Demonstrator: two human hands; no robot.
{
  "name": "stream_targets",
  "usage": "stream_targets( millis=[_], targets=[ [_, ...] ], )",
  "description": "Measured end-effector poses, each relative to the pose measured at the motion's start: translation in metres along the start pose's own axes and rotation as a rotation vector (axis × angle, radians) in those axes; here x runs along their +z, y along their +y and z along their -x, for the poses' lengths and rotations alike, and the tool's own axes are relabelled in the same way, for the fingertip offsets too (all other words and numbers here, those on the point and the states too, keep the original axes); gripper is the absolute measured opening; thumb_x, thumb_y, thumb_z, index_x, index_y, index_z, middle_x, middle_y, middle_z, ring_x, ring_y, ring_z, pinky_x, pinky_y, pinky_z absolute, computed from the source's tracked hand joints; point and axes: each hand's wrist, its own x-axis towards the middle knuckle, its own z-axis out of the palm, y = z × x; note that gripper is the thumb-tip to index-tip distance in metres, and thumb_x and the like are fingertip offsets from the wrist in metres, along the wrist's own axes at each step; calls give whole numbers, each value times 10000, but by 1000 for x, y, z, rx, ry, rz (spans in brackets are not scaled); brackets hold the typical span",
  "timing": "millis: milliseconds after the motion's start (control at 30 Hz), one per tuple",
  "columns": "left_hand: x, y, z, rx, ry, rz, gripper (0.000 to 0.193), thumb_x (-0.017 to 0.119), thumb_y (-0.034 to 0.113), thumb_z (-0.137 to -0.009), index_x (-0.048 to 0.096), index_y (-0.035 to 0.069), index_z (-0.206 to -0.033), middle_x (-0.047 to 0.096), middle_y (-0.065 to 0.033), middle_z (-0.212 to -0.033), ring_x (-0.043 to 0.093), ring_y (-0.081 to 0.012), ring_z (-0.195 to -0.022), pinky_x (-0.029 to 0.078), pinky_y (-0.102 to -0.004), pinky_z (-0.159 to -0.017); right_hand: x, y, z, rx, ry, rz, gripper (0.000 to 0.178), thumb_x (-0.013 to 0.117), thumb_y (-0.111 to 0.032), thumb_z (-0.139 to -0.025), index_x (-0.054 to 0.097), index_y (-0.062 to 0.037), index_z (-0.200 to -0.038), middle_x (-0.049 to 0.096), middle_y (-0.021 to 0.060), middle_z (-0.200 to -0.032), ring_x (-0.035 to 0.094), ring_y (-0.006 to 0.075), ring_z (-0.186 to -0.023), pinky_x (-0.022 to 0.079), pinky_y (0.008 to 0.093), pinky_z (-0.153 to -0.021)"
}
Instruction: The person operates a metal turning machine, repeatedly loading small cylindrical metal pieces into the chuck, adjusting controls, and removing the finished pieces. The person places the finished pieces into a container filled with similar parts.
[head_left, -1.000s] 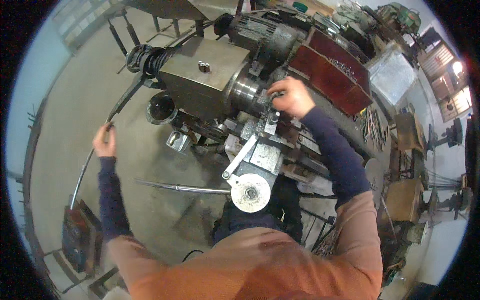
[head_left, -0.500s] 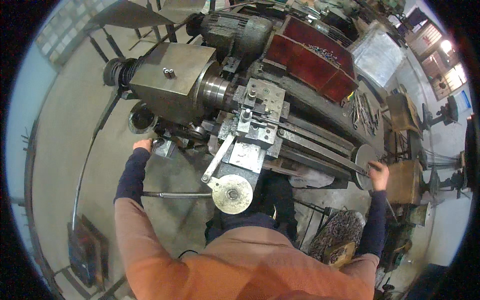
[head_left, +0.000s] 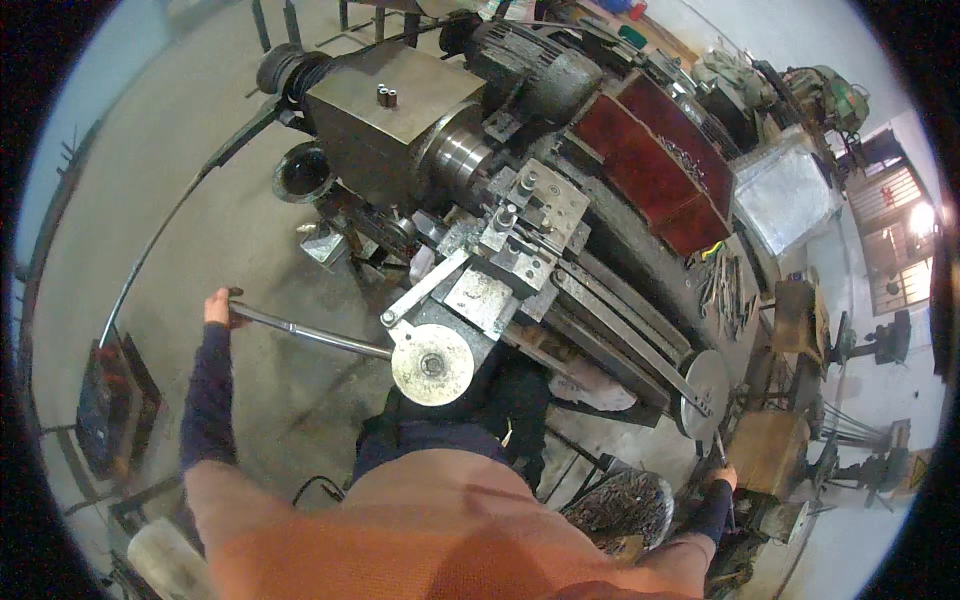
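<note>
At the left, my left hand [head_left: 218, 308] is closed round the outer end of a long metal lever [head_left: 320, 338]. The lever reaches to a round pale disc [head_left: 432, 365] on the near side of a lathe. Low on the right, my right hand [head_left: 725, 477] grips a thin handle rod [head_left: 722, 450] beside the round handwheel [head_left: 704, 394]. Between my arms are the tool post [head_left: 520, 235], a flat crank arm [head_left: 425, 290] and the lathe's steel spindle nose [head_left: 462, 155]. Its jaw end is partly hidden behind the tool post.
Two small metal sleeves [head_left: 387, 96] stand on the headstock cover [head_left: 395, 85]. A red divided tray [head_left: 655, 160] with small parts lies behind the bed, wrenches [head_left: 727, 292] to its right. A bin of dark metal pieces [head_left: 625, 505] stands near my right forearm.
My left hand has left the small metal block by the headstock and taken the lever end, now swung up. My right hand has gone from the handwheel rim down to the rod. The view has turned.
</note>
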Motion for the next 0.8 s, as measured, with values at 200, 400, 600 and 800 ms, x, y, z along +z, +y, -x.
stream_targets(
  millis=[200, 400, 600, 800],
  targets=[
    [-15, -32, -4, 62, 28, 117, 339, 489, 265, -840, 593, -43, -938, 613, -198, -785, 629, -323, -622, 517, -435, -487, 37, 0, 77, 3, 186, -95, 195, 642, -194, -673, 638, -36, -786, 655, 124, -845, 634, 265, -763, 508, 381, -664],
    [25, -5, 16, 10, 227, 472, 292, 476, 185, -822, 541, -72, -946, 559, -211, -766, 605, -351, -643, 535, -487, -533, 38, -21, 169, 103, 221, -252, 326, 591, -361, -710, 654, -76, -855, 645, 177, -826, 613, 369, -767, 482, 454, -683],
    [34, -5, -2, 88, 266, 474, 273, 403, 124, -827, 524, -84, -955, 559, -221, -745, 596, -345, -601, 531, -464, -529, 46, -26, 176, 113, 133, -367, 348, 614, -317, -667, 664, -67, -903, 642, 198, -860, 607, 375, -829, 473, 440, -736],
    [45, 9, 8, 122, 272, 430, 307, 360, 127, -835, 529, -83, -982, 590, -230, -704, 600, -327, -555, 518, -398, -506, 35, -34, 184, 161, 125, -369, 320, 578, -216, -656, 667, -48, -914, 644, 202, -875, 607, 364, -864, 461, 417, -765]
  ],
)
